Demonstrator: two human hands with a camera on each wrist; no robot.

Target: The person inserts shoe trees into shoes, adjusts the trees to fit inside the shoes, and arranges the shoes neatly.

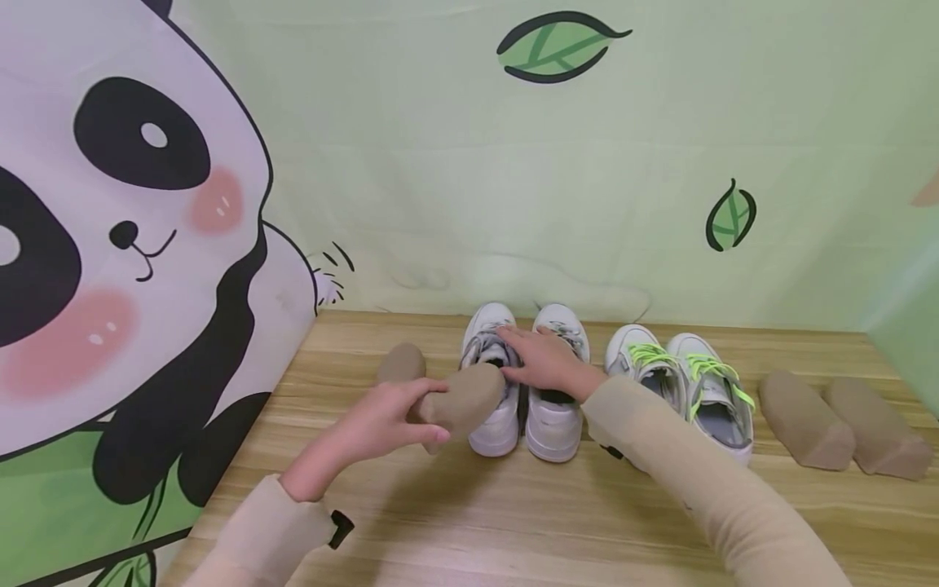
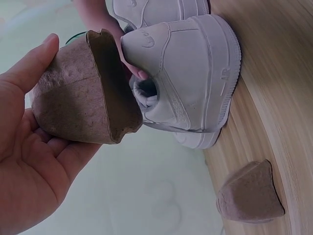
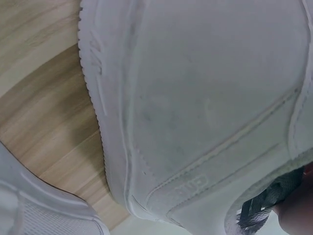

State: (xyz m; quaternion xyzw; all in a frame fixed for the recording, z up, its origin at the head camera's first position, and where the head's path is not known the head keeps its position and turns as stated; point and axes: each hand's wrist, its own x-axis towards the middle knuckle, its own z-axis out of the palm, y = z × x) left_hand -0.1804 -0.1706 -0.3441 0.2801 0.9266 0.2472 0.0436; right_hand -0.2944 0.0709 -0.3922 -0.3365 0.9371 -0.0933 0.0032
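Note:
My left hand grips a brown moulded-pulp shoe insert, thumb on one side and fingers on the other. The insert is raised at the heel end of a white sneaker, its rounded end near the opening. In the left wrist view the insert's hollow side faces the shoe. My right hand reaches across a second white sneaker and holds the first one by its tongue and opening, index finger by the laces, thumb at the opening. Its other fingers are partly hidden.
Another brown insert lies left of the sneakers. To the right stand white sneakers with neon laces, partly behind my right sleeve, then two more inserts. A green cloth backdrop with a panda rises behind the wooden surface.

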